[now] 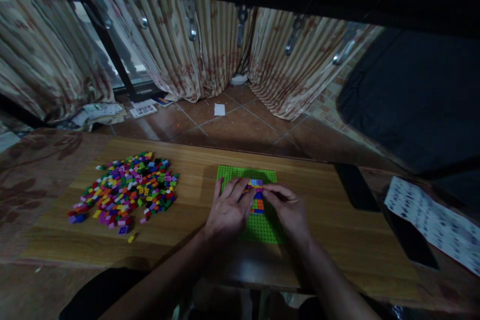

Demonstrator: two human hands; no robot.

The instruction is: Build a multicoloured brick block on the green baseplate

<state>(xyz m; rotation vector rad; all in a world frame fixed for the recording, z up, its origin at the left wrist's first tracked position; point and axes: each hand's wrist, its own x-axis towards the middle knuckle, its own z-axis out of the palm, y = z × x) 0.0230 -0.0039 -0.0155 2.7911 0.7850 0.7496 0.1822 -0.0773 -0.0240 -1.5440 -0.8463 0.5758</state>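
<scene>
Bricks [257, 204] clustered on green plate [262, 233]. Left hand [228, 212] arched over their left side, right hand [290, 208] pinching at their right edge; whether either grips one, can't tell. Best: align square, press straight down. Loose pile [127, 185] well left.

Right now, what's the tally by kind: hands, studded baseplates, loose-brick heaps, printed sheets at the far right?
Bare hands (left hand, right hand): 2
Green studded rectangular plastic baseplate: 1
Heap of small multicoloured plastic bricks: 1 (bricks too many to count)
White printed paper sheet: 1
Total: 5
</scene>
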